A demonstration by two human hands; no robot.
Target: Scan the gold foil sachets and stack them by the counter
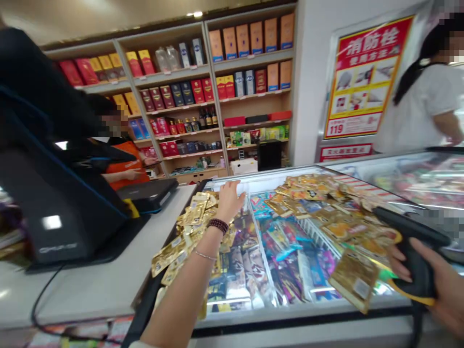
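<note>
My left hand point(229, 195) reaches over the chest freezer's glass top, fingers stretched out and thumb apart, with nothing seen in it. Below its wrist, a pile of gold foil packets point(172, 256) lies along the freezer's left side. My right hand point(444, 287) is wrapped round the handle of a black barcode scanner point(411, 227) with yellow trim. Close to the scanner, a single gold packet point(355, 280) with a white label tilts over the front part of the glass. Whether my right fingers touch this packet cannot be made out. A larger heap of gold packets point(311, 191) spreads behind it.
Wrapped ices show inside the freezer point(250, 316) under the glass. On the left, a checkout terminal point(68, 208) and a black device point(148, 193) stand on the counter point(108, 285). A person in an orange vest point(125, 162) is behind it; another in white point(416, 106) is at right.
</note>
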